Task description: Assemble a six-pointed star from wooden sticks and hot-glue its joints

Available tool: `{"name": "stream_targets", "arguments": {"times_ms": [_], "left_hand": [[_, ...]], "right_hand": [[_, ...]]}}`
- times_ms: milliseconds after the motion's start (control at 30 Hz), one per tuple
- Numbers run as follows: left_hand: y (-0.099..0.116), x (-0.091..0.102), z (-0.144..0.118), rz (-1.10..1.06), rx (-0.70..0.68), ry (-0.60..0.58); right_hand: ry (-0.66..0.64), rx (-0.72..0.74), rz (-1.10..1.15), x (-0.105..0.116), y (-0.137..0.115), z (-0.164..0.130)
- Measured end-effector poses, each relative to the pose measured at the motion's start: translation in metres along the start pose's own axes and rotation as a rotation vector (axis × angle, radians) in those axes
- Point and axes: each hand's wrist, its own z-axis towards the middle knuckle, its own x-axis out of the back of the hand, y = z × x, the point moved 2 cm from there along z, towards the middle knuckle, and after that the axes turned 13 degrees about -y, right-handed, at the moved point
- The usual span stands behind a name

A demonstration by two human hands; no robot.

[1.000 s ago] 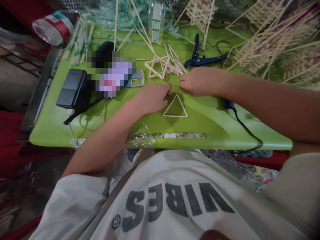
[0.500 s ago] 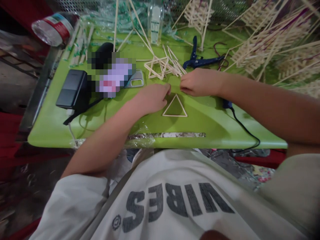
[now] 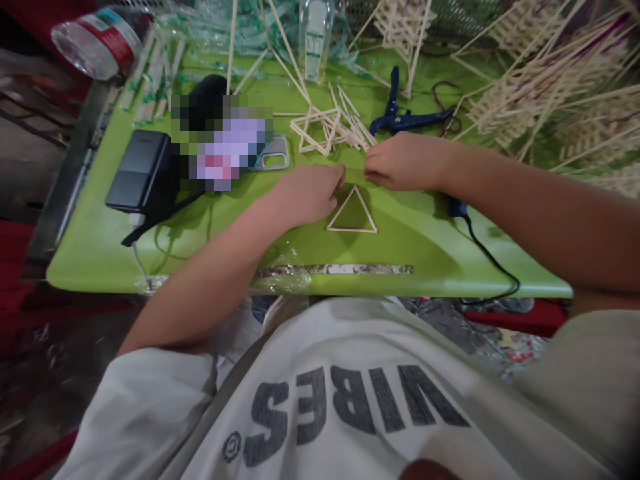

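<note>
Both forearms reach in over the green table from the near edge and meet near its middle. The left hand lies knuckles up, fingers curled, its fingertips at the upper left side of a small stick triangle. The right hand is loosely fisted just beyond the triangle's top corner, thumb and forefinger drawn close together; whether they pinch a stick is too small to tell. The triangle lies flat on the table between the two hands, its base toward the person.

To the right rises a large heap of glued stick lattices. Behind the hands lie a loose pile of sticks and stick frames and a blue hand tool. On the left sit a black power adapter, a phone, and a tipped water bottle at the far corner. A black cable runs from under the right forearm to the table's near edge, and a strip of worn tape marks that edge.
</note>
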Motion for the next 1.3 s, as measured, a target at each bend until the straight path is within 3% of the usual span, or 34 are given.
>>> {"name": "stream_targets", "arguments": {"times_ms": [733, 833, 1100, 1300], "left_hand": [[0.003, 0.001, -0.001, 0.013, 0.008, -0.002], [0.004, 0.002, -0.002, 0.007, 0.015, -0.005], [0.004, 0.003, -0.003, 0.017, 0.029, 0.007], [0.01, 0.005, -0.006, 0.004, 0.046, 0.003]], "right_hand": [[0.091, -0.014, 0.16, -0.017, 0.008, 0.004], [0.107, 0.003, 0.143, -0.015, 0.006, 0.003], [0.005, -0.052, 0.072, 0.005, -0.01, -0.006], [-0.004, -0.122, 0.084, 0.003, -0.011, -0.004]]}}
